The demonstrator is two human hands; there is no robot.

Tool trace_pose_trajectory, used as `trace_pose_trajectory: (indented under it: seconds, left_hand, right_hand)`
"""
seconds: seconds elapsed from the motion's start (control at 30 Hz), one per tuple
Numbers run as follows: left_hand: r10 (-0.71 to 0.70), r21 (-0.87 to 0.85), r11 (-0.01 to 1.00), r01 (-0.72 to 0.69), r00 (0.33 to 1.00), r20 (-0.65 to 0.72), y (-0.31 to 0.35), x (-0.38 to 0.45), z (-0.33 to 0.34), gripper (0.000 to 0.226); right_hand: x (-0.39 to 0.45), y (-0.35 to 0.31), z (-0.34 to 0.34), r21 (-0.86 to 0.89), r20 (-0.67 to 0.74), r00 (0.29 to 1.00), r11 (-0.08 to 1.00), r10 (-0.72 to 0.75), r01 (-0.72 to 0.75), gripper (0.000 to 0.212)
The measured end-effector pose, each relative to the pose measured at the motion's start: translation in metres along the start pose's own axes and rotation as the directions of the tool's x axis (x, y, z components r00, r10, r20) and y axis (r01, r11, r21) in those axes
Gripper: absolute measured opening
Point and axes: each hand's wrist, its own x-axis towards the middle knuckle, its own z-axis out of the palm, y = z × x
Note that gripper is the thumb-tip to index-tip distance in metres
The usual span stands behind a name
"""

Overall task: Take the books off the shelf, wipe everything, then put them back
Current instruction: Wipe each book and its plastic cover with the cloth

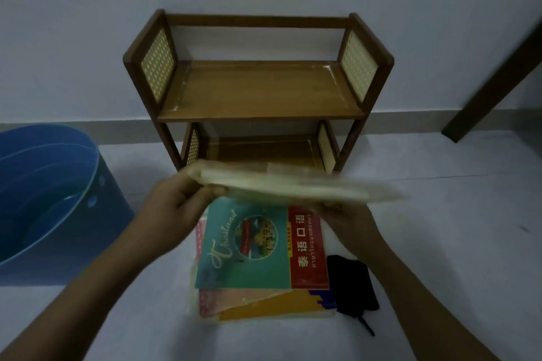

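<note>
Floor-level: pale book (pixel 296 187) between both hands' fingers (pixel 205 192).

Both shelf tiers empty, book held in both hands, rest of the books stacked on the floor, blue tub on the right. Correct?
Not quite: the head view shows the blue tub on the left. The rest holds: the shelf has both tiers empty, both hands hold the pale book, and the stack lies on the floor.

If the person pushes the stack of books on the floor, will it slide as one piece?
Probably not. The stack of books is fanned, its edges misaligned, so the covers would likely slip apart. The top teal book looks thin and glossy, so it may slide off first.
</note>
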Motion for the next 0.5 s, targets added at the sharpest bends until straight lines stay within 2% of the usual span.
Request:
trace_pose_trajectory:
  seconds: [0.07,0.1,0.17,0.23,0.4,0.5]
  left_hand:
    - [-0.101,-0.121,0.988,0.095,0.994,-0.044,-0.009,-0.003,0.002,0.016]
    - [-0.166,-0.156,0.975,0.156,0.985,-0.055,-0.019,-0.007,0.007,0.024]
    - [-0.319,-0.147,0.940,0.307,0.946,-0.060,-0.046,-0.020,0.026,0.040]
    - [-0.410,-0.091,0.911,0.403,0.908,-0.085,-0.067,-0.030,0.050,0.045]
    - [-0.410,-0.103,0.912,0.397,0.874,-0.260,-0.053,-0.025,0.091,0.043]
    - [-0.340,-0.167,0.936,0.311,0.921,-0.190,-0.036,-0.014,0.126,0.048]
  right_hand:
    - [0.007,-0.017,0.007,-0.042,-0.021,1.000,0.999,-0.002,0.001,0.013]
    - [0.006,-0.017,0.010,-0.051,-0.011,1.000,0.999,0.006,-0.007,0.013]
    - [0.005,-0.009,0.020,-0.079,0.014,0.999,0.996,0.051,-0.049,0.016]
    - [0.005,-0.005,0.028,-0.082,0.020,0.998,0.995,0.061,-0.059,0.015]
    - [-0.001,-0.002,0.015,-0.045,-0.052,0.998,0.998,0.036,-0.038,0.018]
    - [-0.025,0.005,-0.024,0.028,-0.246,0.969,0.999,-0.021,0.029,0.029]
